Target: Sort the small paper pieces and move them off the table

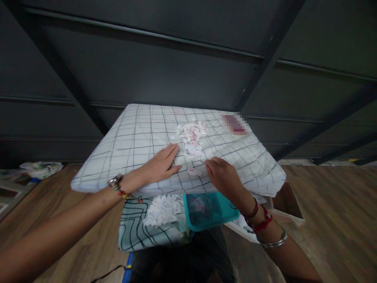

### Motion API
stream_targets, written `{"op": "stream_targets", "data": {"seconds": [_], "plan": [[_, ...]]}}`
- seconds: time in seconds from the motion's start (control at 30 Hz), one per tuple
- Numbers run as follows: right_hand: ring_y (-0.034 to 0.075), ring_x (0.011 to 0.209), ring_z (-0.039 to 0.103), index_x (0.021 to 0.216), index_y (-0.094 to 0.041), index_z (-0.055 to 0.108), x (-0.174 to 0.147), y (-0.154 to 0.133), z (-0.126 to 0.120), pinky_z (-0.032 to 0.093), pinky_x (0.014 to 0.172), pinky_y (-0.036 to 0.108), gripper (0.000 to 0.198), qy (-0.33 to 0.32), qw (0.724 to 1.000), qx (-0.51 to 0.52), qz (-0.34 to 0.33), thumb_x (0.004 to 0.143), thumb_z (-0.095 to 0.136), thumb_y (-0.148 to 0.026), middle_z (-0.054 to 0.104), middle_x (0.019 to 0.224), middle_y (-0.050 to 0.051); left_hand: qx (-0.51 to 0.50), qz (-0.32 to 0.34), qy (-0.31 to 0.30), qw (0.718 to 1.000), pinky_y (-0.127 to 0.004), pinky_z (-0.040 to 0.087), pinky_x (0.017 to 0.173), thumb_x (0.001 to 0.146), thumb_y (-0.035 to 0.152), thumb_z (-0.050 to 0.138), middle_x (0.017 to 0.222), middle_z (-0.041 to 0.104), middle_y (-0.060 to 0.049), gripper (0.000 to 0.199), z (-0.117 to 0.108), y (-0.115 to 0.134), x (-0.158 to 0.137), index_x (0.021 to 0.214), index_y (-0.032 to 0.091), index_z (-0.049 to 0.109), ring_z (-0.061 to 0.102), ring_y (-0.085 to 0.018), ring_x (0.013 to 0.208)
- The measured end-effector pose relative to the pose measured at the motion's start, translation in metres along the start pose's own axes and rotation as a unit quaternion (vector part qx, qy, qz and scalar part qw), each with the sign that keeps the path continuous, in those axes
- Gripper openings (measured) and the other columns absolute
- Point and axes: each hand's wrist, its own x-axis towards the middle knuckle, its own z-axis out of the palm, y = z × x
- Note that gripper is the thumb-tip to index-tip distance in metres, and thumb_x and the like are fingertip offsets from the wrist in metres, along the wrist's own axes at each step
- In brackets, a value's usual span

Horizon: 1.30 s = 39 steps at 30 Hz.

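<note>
My left hand (165, 163) lies flat on a white checked cloth (138, 137) covering a board-like surface, fingers stretched out. Just beyond its fingertips is a loose pile of torn white paper scraps (193, 131), some stained pink. A few flatter scraps (193, 149) trail from the pile toward me. To their right my right hand (222, 173) is closed, with thumb and fingers pinched low over the cloth; whatever they hold, if anything, I cannot make out. One pinkish scrap (194, 171) lies between the two hands.
Below the front edge, a turquoise tray (231, 210) and a heap of white paper bits (165, 210) sit by my lap. A blurred dark red item (235, 124) lies at the back right. An open box (288, 200) stands on the floor. Dark panels (165, 70) rise behind.
</note>
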Motion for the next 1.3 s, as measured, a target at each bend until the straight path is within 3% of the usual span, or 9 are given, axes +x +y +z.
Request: {"op": "stream_targets", "data": {"seconds": [0.1,0.47,0.6,0.7,0.87,1.0,1.07,1.23,1.3], "plan": [[0.017,0.073,0.054,0.086,-0.014,0.062,0.001,-0.007,0.000,0.037,0.060,0.026,0.018,-0.004,1.000,-0.004,0.000,0.085,0.044,-0.015,0.060,0.078,0.006,0.012,-0.013,0.002,1.000,-0.040,0.015,0.108,0.090,0.050,0.025,0.147,0.013,-0.015,0.067,-0.003,-0.013,-0.012,0.139,0.008,0.010,0.008,-0.026,0.134],[0.016,0.071,0.051,0.084,-0.015,0.059,0.003,-0.086,0.003,0.036,0.059,0.027,0.019,0.017,0.984,0.067,-0.165,0.088,0.040,-0.015,0.057,0.075,0.005,0.005,-0.042,0.018,0.999,-0.039,0.016,0.108,0.091,0.044,0.022,0.147,0.014,-0.013,0.062,-0.006,-0.038,-0.030,0.139,0.007,0.011,0.013,-0.026,0.134],[0.015,0.068,0.051,0.082,-0.016,0.058,-0.006,-0.092,0.003,0.037,0.058,0.027,0.018,0.018,0.972,0.101,-0.212,0.086,0.042,-0.013,0.057,0.072,0.003,0.012,-0.060,0.021,0.998,-0.039,0.017,0.108,0.091,0.044,0.021,0.146,0.015,-0.015,0.063,-0.007,-0.045,-0.034,0.139,0.006,0.012,0.014,-0.026,0.133],[0.014,0.071,0.053,0.084,-0.016,0.060,-0.008,-0.069,0.000,0.039,0.062,0.025,0.018,0.027,0.974,0.115,-0.194,0.086,0.042,-0.013,0.059,0.075,0.004,0.015,-0.057,0.023,0.998,-0.038,0.017,0.108,0.091,0.045,0.021,0.145,0.016,-0.017,0.064,-0.006,-0.046,-0.032,0.138,0.004,0.013,0.013,-0.026,0.133],[0.015,0.072,0.055,0.091,-0.016,0.062,0.006,0.007,-0.003,0.041,0.063,0.025,0.023,0.087,0.990,0.105,-0.047,0.089,0.040,-0.024,0.061,0.077,0.005,0.001,-0.034,0.034,0.999,-0.040,0.017,0.107,0.090,0.049,0.022,0.145,0.016,-0.016,0.065,-0.005,-0.035,-0.014,0.138,0.006,0.014,0.012,-0.027,0.134],[0.016,0.080,0.056,0.088,-0.017,0.063,0.024,0.055,0.006,0.043,0.073,0.027,0.022,0.106,0.985,0.086,-0.103,0.088,0.042,-0.022,0.063,0.081,0.006,-0.007,-0.009,0.049,0.999,-0.039,0.018,0.107,0.089,0.054,0.024,0.146,0.017,-0.015,0.068,-0.002,-0.023,0.011,0.139,0.009,0.013,0.013,-0.027,0.134],[0.017,0.082,0.056,0.090,-0.016,0.064,0.033,0.073,0.012,0.042,0.075,0.029,0.022,0.113,0.986,0.061,-0.102,0.087,0.042,-0.021,0.064,0.083,0.007,-0.009,0.004,0.055,0.998,-0.039,0.019,0.107,0.088,0.056,0.026,0.146,0.016,-0.015,0.070,0.000,-0.020,0.022,0.139,0.009,0.013,0.014,-0.027,0.133],[0.017,0.082,0.056,0.090,-0.014,0.065,0.042,0.110,0.020,0.042,0.073,0.027,0.022,0.101,0.994,0.014,0.032,0.086,0.044,-0.019,0.064,0.083,0.008,-0.005,0.013,0.061,0.998,-0.039,0.020,0.107,0.085,0.060,0.029,0.146,0.015,-0.016,0.076,0.006,-0.018,0.035,0.140,0.010,0.012,0.014,-0.027,0.133],[0.016,0.082,0.056,0.089,-0.014,0.065,0.040,0.112,0.022,0.041,0.072,0.025,0.022,0.075,0.996,0.009,0.047,0.086,0.044,-0.020,0.064,0.083,0.008,-0.006,0.009,0.055,0.998,-0.039,0.021,0.106,0.084,0.062,0.029,0.145,0.015,-0.017,0.079,0.008,-0.018,0.035,0.140,0.009,0.011,0.015,-0.028,0.133]]}}
